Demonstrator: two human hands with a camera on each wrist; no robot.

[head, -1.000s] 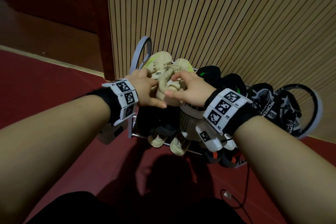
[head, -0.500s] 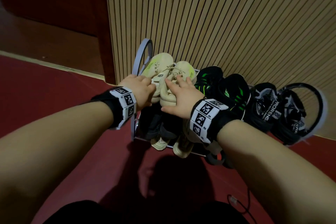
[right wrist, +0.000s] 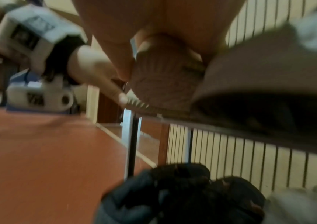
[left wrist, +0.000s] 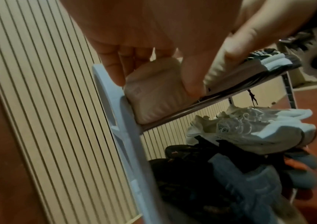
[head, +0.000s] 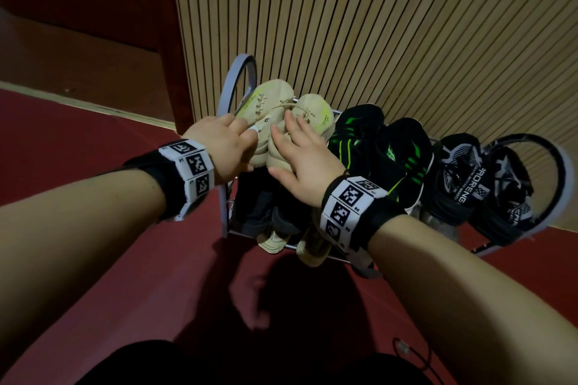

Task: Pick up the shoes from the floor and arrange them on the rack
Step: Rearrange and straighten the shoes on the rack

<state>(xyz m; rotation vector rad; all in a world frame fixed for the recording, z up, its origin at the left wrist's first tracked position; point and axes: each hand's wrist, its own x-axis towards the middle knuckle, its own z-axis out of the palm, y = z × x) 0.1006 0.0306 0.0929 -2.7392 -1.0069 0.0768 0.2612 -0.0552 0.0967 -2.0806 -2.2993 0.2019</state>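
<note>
left hand (head: 226, 147): center of head view, fingers and thumb curled round the heel of the left beige shoe (head: 266, 103); left wrist view shows thumb and fingers (left wrist: 113, 69) pinching that heel from both sides, right beside the rack's side loop
right hand (head: 308, 159): just right of the left hand, fingers straight and spread, laid flat on the right beige shoe (head: 312, 116); thumb sticks out toward frame left, nothing gripped
beige pair: top tier of the rack (head: 237, 78), far left end, toes toward the slatted wall (head: 375, 25), the two shoes touching side by side; laces loose between them
rack: grey-white round side loops at both ends, metal rails; stands against the wall on the red floor (head: 93, 244)
black-green sneakers (head: 378, 147): top tier, just right of the beige pair, touching it
black-white knit shoes (head: 481, 181): top tier, right end of frame, lettering on the side, next to the right loop
lower tier: dark shoes plus pale shoe toes (head: 275, 241) poking out at the front edge, below the hands; left wrist view shows white sneakers (left wrist: 249, 130) over dark ones there
right wrist view: blurred, beige heel against the right hand's palm, exact contact hard to tell
wristbands (head: 347, 206): black with white marker tags, one on each wrist
cable (head: 413, 356): on the floor, lower right of head view
</note>
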